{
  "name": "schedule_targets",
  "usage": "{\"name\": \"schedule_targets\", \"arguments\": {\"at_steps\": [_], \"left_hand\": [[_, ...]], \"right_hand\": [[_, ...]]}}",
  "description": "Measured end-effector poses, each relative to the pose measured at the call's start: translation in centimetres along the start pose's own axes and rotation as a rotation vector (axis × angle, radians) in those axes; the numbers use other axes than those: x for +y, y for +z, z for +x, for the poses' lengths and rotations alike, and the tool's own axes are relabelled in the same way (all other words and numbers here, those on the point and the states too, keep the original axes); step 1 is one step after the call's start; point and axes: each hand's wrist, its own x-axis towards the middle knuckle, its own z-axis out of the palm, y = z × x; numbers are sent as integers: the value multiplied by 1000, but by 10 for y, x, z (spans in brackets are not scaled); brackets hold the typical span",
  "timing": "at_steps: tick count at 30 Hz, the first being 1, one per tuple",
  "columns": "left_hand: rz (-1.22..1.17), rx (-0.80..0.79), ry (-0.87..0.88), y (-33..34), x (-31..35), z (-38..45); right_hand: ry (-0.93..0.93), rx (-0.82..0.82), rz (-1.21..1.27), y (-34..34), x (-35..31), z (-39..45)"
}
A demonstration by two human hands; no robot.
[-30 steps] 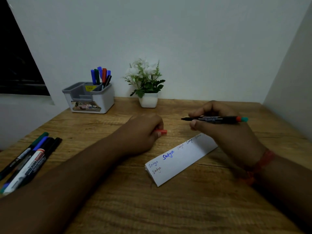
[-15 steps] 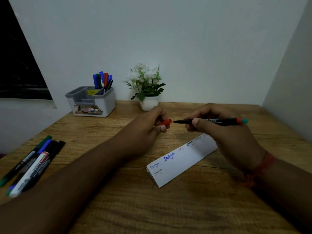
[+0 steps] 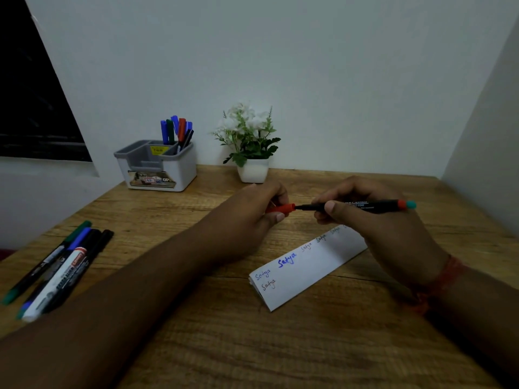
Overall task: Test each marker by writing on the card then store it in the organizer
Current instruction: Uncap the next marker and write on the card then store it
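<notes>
Above card (image 3: 306,265): right hand (image 3: 373,220) grips marker (image 3: 365,206); left hand (image 3: 258,211) pinches red cap (image 3: 283,208) (seemingly touching tip).

the card (image 3: 309,265) carries "satya" handwritten several times, boldest in blue, the held marker (image 3: 362,205) reads "faber-castell", and the far-left organizer (image 3: 179,175) label shows "op".

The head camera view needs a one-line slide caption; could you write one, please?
Left hand brings red cap to marker held by right hand above the card.

The left hand (image 3: 261,209) rose off the worktop (image 3: 280,346) with the red cap (image 3: 282,208). Cap and marker (image 3: 356,206) tip closed their gap and met.
</notes>
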Motion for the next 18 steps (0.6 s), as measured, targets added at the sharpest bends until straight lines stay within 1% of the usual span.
{"name": "schedule_targets", "arguments": {"at_steps": [4,8,14,18], "left_hand": [[11,-8,12,0,0,0],[28,-10,42,0,2,0],[16,28,165,1,8,-2],[-34,45,189,-2,15,-2]], "right_hand": [[3,-7,-1,1,0,0],[32,-12,49,4,-2,0],[42,-27,-27,6,3,-1],[13,-11,15,9,3,0]]}}
